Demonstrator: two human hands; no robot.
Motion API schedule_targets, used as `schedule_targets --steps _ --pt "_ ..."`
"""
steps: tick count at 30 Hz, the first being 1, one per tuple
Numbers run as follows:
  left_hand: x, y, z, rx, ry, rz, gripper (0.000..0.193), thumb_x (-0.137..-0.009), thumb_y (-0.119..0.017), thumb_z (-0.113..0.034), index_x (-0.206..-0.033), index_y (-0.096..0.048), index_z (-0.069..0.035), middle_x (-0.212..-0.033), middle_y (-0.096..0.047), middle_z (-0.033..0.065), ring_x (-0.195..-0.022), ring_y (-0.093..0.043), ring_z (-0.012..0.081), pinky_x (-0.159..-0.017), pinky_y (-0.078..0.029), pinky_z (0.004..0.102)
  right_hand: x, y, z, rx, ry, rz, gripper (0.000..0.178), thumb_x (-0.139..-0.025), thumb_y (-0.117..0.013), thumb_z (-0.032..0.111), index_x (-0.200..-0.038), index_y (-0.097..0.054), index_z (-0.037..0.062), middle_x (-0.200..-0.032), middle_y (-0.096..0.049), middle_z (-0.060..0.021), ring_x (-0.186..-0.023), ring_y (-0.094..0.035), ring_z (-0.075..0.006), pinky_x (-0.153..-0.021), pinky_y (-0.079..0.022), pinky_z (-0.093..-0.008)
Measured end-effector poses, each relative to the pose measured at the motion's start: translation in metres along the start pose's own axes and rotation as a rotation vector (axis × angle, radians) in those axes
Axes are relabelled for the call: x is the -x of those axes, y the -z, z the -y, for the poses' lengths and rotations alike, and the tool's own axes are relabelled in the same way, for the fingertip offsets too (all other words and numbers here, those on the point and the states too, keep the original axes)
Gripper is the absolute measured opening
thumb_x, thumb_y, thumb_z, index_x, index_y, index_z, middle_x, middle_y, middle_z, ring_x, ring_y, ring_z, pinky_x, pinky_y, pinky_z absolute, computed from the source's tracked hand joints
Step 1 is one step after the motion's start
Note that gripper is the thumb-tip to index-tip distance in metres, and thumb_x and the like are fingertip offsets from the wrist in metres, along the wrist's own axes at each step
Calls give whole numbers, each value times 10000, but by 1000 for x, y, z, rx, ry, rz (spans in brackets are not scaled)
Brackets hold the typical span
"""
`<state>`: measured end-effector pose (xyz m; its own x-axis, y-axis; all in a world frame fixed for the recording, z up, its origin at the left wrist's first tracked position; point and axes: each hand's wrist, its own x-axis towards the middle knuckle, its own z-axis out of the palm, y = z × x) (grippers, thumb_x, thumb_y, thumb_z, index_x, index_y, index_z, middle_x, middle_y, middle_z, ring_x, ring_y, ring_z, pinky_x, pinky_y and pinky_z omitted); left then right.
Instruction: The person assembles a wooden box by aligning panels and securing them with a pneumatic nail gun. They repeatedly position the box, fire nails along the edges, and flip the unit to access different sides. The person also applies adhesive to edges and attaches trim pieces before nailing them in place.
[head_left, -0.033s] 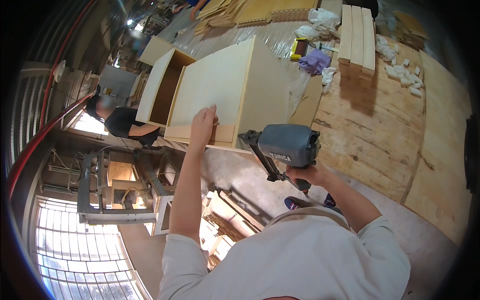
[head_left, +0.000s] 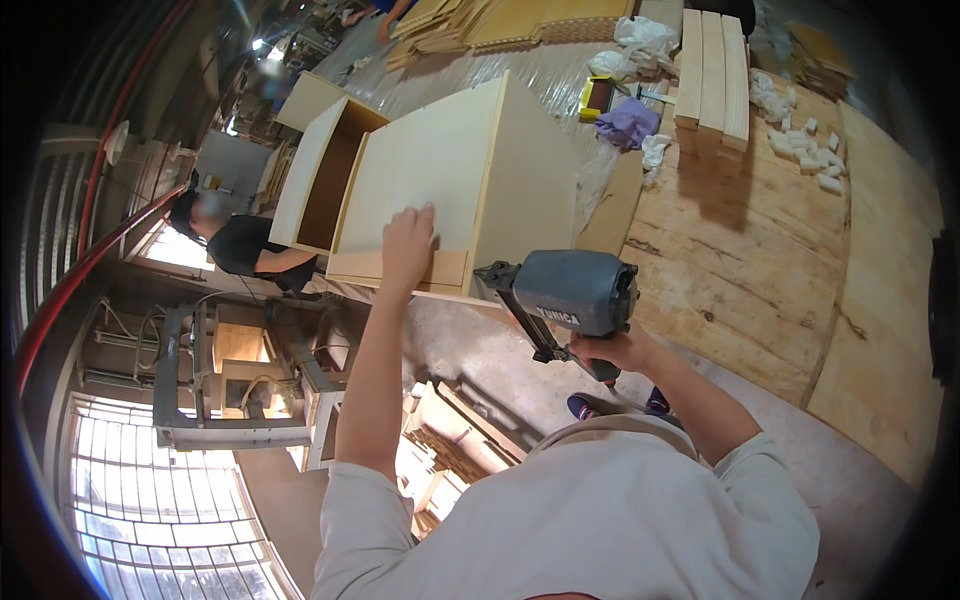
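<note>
Our right hand (head_left: pixel 618 350) is wrapped firmly around the handle of a dark grey nail gun (head_left: pixel 572 290); the gun sits just beyond the tabletop's (head_left: pixel 735 265) near edge, its nose at the near right corner of a pale wooden cabinet (head_left: pixel 425 165), though we cannot tell whether the two touch; the cabinet lies by the near edge, left of the tabletop's bare stretch, with a broad light panel facing up. Our left hand (head_left: pixel 406 245) rests over a tan wooden strip (head_left: pixel 447 268) that runs along the cabinet's near side; its fingers are bent and close together, but we cannot tell whether they are clamped on the strip or only laid against it.

Just left of the cabinet we see an open box (head_left: pixel 303 175) with a dark brown inside; a co-worker in a dark shirt (head_left: pixel 243 245) is beyond its near end. Toward the tabletop's far edge stand three pale slats (head_left: pixel 712 75), side by side; small white blocks (head_left: pixel 808 150) lie scattered to their right, while a purple cloth (head_left: pixel 628 122) lies to their left, just beside a yellow-and-dark box (head_left: pixel 597 98).
</note>
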<state>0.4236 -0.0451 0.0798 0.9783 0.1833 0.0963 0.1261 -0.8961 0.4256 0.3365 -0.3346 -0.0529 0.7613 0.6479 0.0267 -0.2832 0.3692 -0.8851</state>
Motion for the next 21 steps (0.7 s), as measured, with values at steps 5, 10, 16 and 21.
schedule_targets --steps 5,10,16,21 --pt "-2 -21 -12 -424 -253 -206 461 -936 -445 -418 -1320 -474 -166 -1275 -495 106 -1184 -436 313 -1005 -322 455 3 3 1 117 -24 -15 222 -778 -710 84 -936 -567 22 -688 -581 -38 -583 -562 -125 -537 -458 -294" --pt "10 -23 -5 -346 -236 -122 490 -945 -424 -364 -1380 -423 -139 -1334 -465 135 -1198 -430 333 -1024 -313 455 4 0 2 37 -70 -5 211 -784 -708 91 -932 -575 20 -695 -584 -41 -589 -560 -126 -544 -457 -292" --pt "22 -20 -9 -177 -299 -247 402 -932 -451 -262 -1274 -490 -55 -1164 -541 142 -1065 -480 320 -936 -368 411 2 -1 4 68 -97 24 193 -786 -706 96 -918 -583 28 -676 -582 -36 -606 -562 -126 -558 -453 -291" --pt "47 -23 -3 -53 -512 -351 221 -887 -467 -175 -928 -618 -18 -847 -541 104 -845 -483 279 -764 -400 368 1 1 6 100 -83 8 187 -789 -700 94 -919 -583 28 -665 -581 -34 -584 -560 -125 -545 -449 -288"
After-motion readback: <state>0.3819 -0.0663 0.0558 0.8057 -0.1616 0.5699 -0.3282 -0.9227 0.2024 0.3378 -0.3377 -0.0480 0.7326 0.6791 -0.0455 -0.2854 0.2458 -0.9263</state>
